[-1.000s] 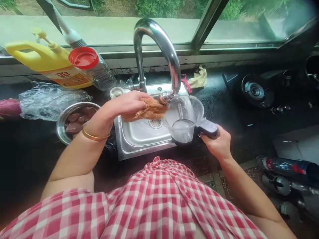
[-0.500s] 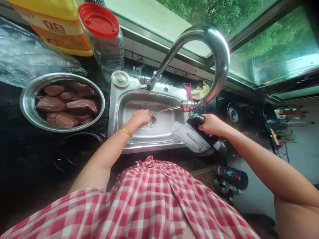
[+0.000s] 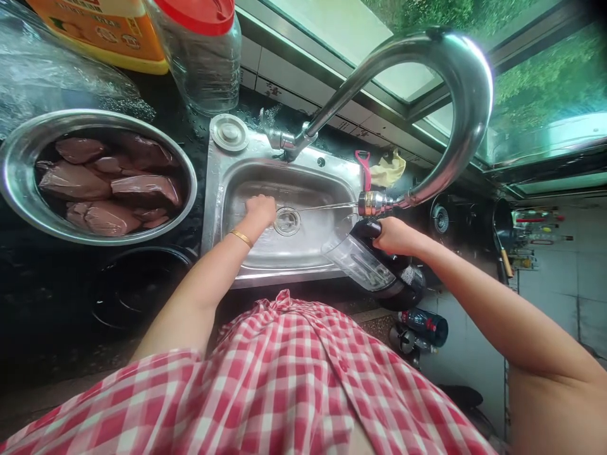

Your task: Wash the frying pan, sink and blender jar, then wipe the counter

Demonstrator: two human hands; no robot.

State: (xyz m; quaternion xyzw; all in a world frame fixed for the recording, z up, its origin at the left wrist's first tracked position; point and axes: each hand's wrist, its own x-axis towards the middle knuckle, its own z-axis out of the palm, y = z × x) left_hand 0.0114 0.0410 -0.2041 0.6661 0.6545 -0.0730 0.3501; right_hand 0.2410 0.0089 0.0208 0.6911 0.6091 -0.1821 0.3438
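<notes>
We note: red-white check shirt; gold bangle; silver sink, tap; black counter; clear jug, black base; red jar lid; purple-brown pieces in steel bowl.

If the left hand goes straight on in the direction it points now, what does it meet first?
Probably the back wall of the sink, just beyond the left hand; the drain lies to its side. Depth is unclear.

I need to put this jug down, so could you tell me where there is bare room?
The sink floor between the drain and the jug is bare. The dark counter in front of the steel bowl looks free, though dim. Behind the bowl, the jar and yellow bottle crowd it.
</notes>
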